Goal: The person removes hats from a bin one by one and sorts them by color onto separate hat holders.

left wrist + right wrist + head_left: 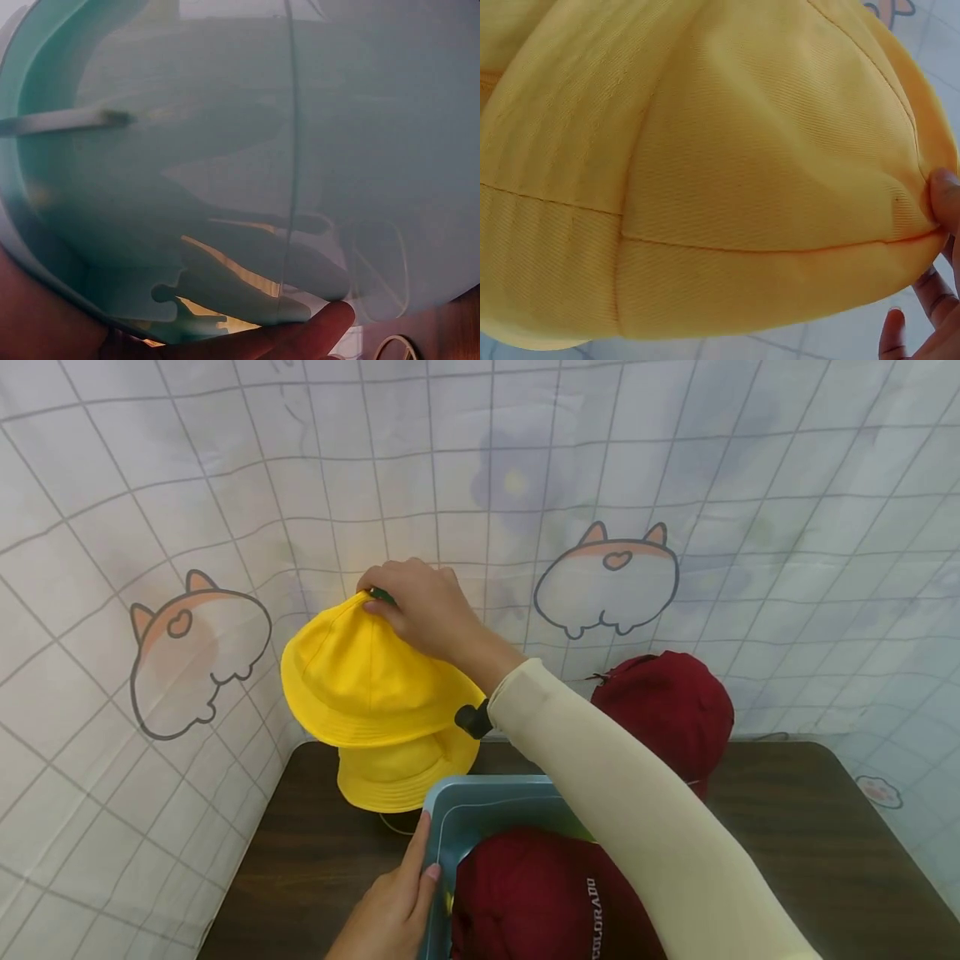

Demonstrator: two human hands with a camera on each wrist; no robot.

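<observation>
My right hand (423, 610) pinches the peak of a yellow bucket hat (765, 150). A small dark green thing (383, 596) shows beneath its fingers; its kind is unclear. Directly below, and partly covered by the upper brim, is a second yellow hat (390, 772); whether the two touch cannot be told. My left hand (390, 902) lies along the left side of a blue-grey plastic bin (450, 810), fingers straight against the outer wall. In the left wrist view that glossy wall (187, 150) fills most of the picture. Inside the bin sits a dark red cap (517, 893) lettered COLORADO.
Another dark red cap (667, 710) stands at the back right, partly behind my right sleeve (637, 785). A thin metal ring (397, 823) shows under the yellow hats. The dark wooden table (817, 852) backs onto a white gridded cloth (787, 568) with cartoon animals.
</observation>
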